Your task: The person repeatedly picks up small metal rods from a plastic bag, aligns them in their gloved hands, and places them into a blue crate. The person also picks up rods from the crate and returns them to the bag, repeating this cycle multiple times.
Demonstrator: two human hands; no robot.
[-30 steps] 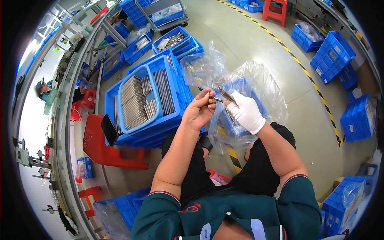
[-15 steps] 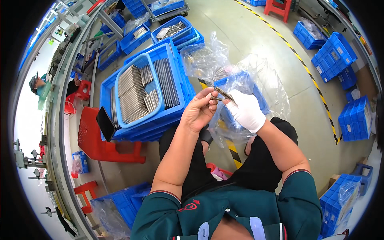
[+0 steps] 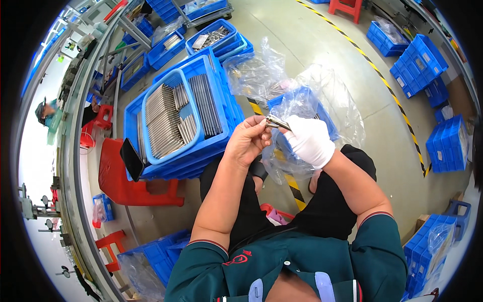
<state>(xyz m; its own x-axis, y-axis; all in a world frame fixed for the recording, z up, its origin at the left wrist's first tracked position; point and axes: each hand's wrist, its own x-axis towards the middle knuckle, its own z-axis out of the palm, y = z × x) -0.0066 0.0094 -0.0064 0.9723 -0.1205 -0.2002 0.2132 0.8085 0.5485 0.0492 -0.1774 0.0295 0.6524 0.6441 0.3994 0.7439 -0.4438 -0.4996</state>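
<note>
My left hand [image 3: 247,142] is bare, its thumb and fingers pinched at the near end of a slim, shiny metal rod [image 3: 278,122]. My right hand [image 3: 311,143], in a white glove, grips the rod's other end. Both hands meet over a blue crate [image 3: 328,120] partly covered by clear plastic film. To the left, a light-blue tray [image 3: 202,128] full of metal rods in neat rows [image 3: 166,123] sits on a stack of blue crates [image 3: 227,106]. More long dark rods [image 3: 205,103] lie beside the tray. Whether the held piece is one part or two together, I cannot tell.
A red stool [image 3: 118,171] stands left of the stack, with a black flat object [image 3: 132,160] leaning at the stack's corner. Crumpled plastic bags [image 3: 256,73] lie on the floor. Blue crates [image 3: 418,65] line the right side. Another person [image 3: 48,110] is at the far left.
The two metal pieces, angled apart before, now lie close together between my hands. My left fingers have shifted slightly; the view has tilted a little.
</note>
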